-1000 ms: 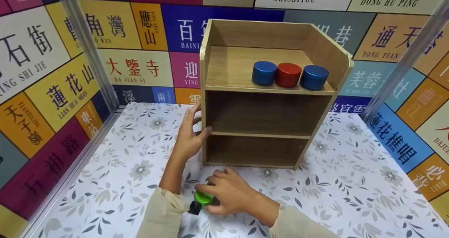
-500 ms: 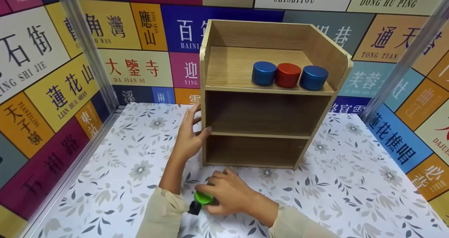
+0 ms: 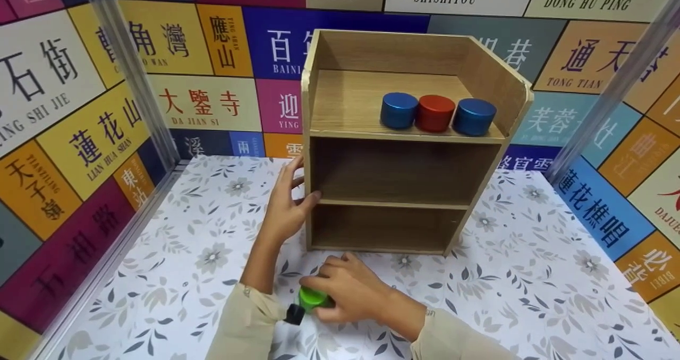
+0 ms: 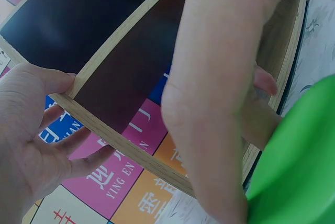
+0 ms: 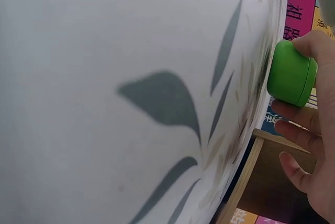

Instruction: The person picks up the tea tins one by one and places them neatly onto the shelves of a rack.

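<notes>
A small wooden shelf unit [image 3: 393, 206] stands upright on the patterned tabletop. My left hand [image 3: 289, 206] grips its left side panel, thumb on the front edge and fingers spread along the outer face, as the left wrist view also shows. In front of the shelf, my right hand [image 3: 350, 291] holds a round green tin [image 3: 312, 298] between thumb and index finger. The right wrist view shows the green tin [image 5: 289, 73] at the tabletop with a lid seam around it; the other fingers are held loosely off it.
On the top board, a blue tin [image 3: 399, 111], a red tin [image 3: 435, 113] and another blue tin [image 3: 474, 117] stand in a row toward the right. A small black block [image 3: 294, 314] sits by the left sleeve cuff. Colourful sign-printed walls [image 3: 207, 102] surround the table [image 3: 510, 296].
My right hand has shifted slightly right with the green tin, which now shows more clearly beside the black block. The left hand and the shelf hold their place.
</notes>
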`<state>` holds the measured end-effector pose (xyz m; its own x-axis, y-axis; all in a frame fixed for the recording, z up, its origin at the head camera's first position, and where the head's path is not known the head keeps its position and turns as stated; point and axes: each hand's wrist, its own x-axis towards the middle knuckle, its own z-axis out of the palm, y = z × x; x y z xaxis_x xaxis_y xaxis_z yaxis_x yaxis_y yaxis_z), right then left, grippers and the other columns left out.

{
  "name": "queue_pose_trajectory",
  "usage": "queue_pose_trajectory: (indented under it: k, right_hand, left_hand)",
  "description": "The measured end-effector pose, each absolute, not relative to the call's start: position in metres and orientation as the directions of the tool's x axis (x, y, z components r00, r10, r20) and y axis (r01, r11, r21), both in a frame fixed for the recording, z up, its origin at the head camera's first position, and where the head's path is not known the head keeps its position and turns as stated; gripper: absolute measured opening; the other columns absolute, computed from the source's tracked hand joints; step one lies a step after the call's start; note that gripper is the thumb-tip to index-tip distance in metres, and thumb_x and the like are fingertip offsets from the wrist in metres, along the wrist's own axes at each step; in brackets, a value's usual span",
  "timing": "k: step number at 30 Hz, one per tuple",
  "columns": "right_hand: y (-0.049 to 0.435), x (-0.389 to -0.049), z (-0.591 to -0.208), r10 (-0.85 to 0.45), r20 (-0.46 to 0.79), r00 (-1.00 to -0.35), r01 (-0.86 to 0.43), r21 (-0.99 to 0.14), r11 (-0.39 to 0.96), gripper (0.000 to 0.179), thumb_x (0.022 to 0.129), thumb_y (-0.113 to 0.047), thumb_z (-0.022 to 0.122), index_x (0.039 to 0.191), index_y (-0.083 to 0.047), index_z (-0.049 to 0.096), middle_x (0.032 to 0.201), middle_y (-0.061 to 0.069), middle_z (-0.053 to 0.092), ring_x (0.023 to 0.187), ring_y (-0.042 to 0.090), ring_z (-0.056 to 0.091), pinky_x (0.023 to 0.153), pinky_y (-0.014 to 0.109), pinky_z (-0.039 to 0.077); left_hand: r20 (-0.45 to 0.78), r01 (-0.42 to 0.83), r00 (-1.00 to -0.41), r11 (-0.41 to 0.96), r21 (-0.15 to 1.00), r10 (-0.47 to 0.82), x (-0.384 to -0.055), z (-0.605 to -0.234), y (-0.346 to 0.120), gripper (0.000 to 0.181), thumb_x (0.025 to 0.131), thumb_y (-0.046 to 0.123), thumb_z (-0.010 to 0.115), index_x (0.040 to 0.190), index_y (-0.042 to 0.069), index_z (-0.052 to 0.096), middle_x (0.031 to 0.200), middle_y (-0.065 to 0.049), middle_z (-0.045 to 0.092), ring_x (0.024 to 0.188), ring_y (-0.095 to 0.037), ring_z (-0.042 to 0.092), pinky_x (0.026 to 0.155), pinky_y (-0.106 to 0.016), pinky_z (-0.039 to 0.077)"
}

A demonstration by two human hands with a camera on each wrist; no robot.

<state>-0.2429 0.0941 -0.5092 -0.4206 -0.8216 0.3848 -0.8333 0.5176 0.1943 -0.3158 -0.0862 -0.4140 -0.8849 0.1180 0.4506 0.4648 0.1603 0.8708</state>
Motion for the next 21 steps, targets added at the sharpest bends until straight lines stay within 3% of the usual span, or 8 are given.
queue_pose_trajectory:
  k: [10, 21]
  right_hand:
    - [0.102, -0.246, -0.498, -0.805, 0.385, -0.451, -0.822, 0.172, 0.543, 0.052, 0.085, -0.058, 0.065, 0.131, -0.034, 0.064, 0.096, -0.01, 0.069, 0.095, 0.013, 0.062, 0.073, 0.037, 0.047]
    - [0.122, -0.253, -0.457, -0.765, 0.474, -0.436, -0.833, 0.108, 0.542, 0.051, 0.084, -0.056, 0.066, 0.13, -0.033, 0.067, 0.086, -0.011, 0.065, 0.085, 0.013, 0.058, 0.069, 0.033, 0.044]
  left_hand:
    - [0.451, 0.466, -0.884, 0.147, 0.873, 0.123, -0.316, -0.414, -0.086, 0.078, 0.091, -0.005, 0.065, 0.158, 0.024, 0.037, 0.154, -0.01, 0.041, 0.134, -0.043, 0.051, 0.097, -0.058, 0.055]
    - [0.445, 0.459, -0.888, 0.153, 0.875, 0.117, -0.316, -0.415, -0.086, 0.079, 0.091, -0.004, 0.065, 0.159, 0.025, 0.036, 0.154, -0.009, 0.04, 0.135, -0.043, 0.05, 0.099, -0.059, 0.055]
